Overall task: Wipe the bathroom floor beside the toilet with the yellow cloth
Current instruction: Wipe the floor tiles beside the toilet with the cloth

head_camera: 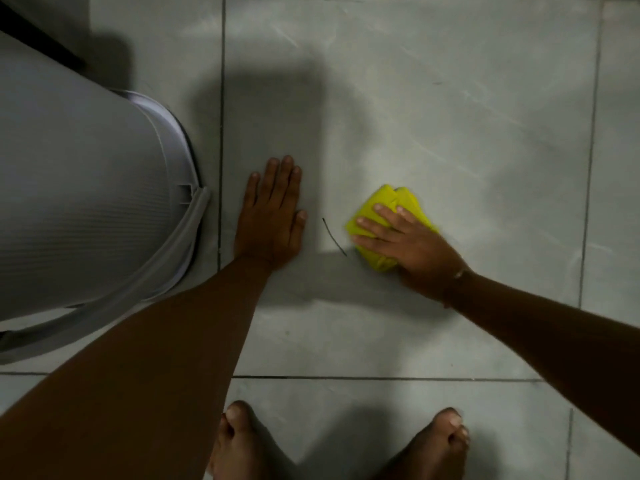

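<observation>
A folded yellow cloth (381, 209) lies on the grey tiled floor (450, 116), right of centre. My right hand (405, 244) presses down on it, fingers spread over its top, and covers its near right part. My left hand (272, 216) rests flat on the floor with its fingers together, holding nothing, between the cloth and the toilet. The white toilet (79, 202) fills the left side of the view. A thin dark curved hair (334, 237) lies on the tile just left of the cloth.
Dark grout lines cross the floor, one running past the toilet base (220, 168). My two bare feet (239, 441) stand at the bottom edge. A dark strip (41, 39) shows at the top left behind the toilet.
</observation>
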### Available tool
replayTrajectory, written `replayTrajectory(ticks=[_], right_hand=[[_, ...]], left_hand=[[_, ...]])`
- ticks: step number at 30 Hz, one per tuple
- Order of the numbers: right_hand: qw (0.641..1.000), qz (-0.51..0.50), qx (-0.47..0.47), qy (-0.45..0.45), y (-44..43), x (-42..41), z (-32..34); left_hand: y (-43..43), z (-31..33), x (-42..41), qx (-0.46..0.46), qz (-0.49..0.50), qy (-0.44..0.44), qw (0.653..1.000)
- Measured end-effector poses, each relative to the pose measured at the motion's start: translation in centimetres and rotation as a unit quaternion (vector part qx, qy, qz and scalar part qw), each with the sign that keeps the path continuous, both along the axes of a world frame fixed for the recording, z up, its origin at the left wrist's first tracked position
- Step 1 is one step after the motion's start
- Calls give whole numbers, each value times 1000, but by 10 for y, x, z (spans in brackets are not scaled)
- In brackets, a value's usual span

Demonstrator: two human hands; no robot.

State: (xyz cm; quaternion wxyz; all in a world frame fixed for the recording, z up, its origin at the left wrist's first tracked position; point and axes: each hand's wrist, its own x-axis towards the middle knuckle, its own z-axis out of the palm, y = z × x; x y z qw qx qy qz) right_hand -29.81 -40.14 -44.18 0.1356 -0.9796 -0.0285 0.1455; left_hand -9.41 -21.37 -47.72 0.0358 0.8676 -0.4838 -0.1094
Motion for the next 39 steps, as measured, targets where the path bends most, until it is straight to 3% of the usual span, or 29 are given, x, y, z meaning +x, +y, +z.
replayTrajectory(ticks=[5,7,9,11,13,17,22,27,29,33,35,39], right_hand=[[974,-227,9,-17,19,44,-6],[985,-162,36,-38,43,40,-8],[998,-31,49,-7,48,12,-5],[999,27,37,6,31,-13,2],[1000,-19,14,-9,10,-15,0],[977,-209,35,1,24,38,-2],[997,-32,77,-8,54,8,2],[964,-261,58,-2,38,57,2],[977,-206,55,-15,51,58,0],[999,12,41,18,50,-38,8],[999,-38,33,4,24,-67,7],[955,-296,9,-9,10,-26,-6]], left_hand=[[-2,-1,-1,0,-6,2,1000],[-2,0,3,3,-14,0,1000],[1,-1,10,5,-35,-5,999],[6,-2,14,5,-49,-5,999],[6,-3,14,3,-50,-7,999],[6,-3,14,2,-55,-6,998],[5,-4,14,-1,-53,-4,999],[6,-3,14,-11,-56,-6,998],[6,-2,13,-12,-55,-6,998],[5,-3,14,1,-56,-9,998],[8,-3,12,2,-55,-12,998],[6,-3,13,-4,-57,-11,998]])
